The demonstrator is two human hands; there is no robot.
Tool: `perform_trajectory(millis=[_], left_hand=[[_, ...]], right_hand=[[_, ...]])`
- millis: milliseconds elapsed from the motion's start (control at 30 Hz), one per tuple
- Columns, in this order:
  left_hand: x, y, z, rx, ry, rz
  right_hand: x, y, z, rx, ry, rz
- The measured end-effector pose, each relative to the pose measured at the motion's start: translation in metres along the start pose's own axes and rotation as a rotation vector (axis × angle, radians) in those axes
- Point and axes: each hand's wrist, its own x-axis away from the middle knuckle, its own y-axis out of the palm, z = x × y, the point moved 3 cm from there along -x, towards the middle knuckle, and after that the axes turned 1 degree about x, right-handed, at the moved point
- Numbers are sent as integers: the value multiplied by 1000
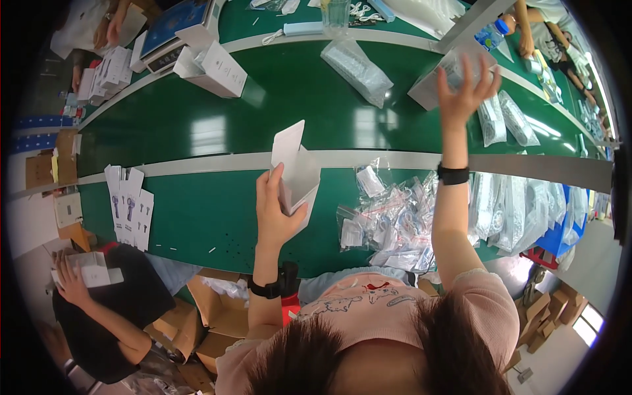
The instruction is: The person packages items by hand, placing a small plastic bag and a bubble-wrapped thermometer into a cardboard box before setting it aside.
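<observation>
My left hand holds a small white carton upright over the near green belt, its top flap standing open. My right hand is stretched far out across the belt with fingers spread, resting against a clear plastic packet on a grey tray; I cannot see a firm grip on it. Both wrists wear a black band. A heap of small clear zip bags with white parts lies just right of the carton, under my right forearm.
Flat white cartons lie stacked at near left. Folded white boxes and a blue-topped scale stand at far left; a clear bag lies mid-belt. A co-worker's hand holds a box at lower left. Brown cardboard boxes sit below.
</observation>
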Motion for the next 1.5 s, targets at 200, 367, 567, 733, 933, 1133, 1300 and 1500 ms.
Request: perform_trajectory(millis=[200, 367, 567, 733, 933, 1133, 1300, 1500], left_hand=[[-9, 19, 16, 1, 111, 6], [-15, 26, 30, 63, 242, 73], [-3, 29, 30, 109, 197, 46], [10, 59, 21, 91, 208, 115], [16, 62, 7, 201, 17, 353], [30, 53, -9, 154, 97, 389], [40, 66, 2, 236, 420, 232], [28, 65, 10, 286, 385, 219]], right_hand=[[32, 135, -116, 70, 78, -1004], [46, 158, -99, 133, 47, -1305], [5, -9, -73, -1457, 908, -587], [12, -90, -103, -1626, 1274, -131], [42, -101, -167, -892, 677, -123], [17, -131, -158, -700, 237, -527], [14, -143, -150, -823, 249, -736], [75, -124, -150, -836, -145, -588]])
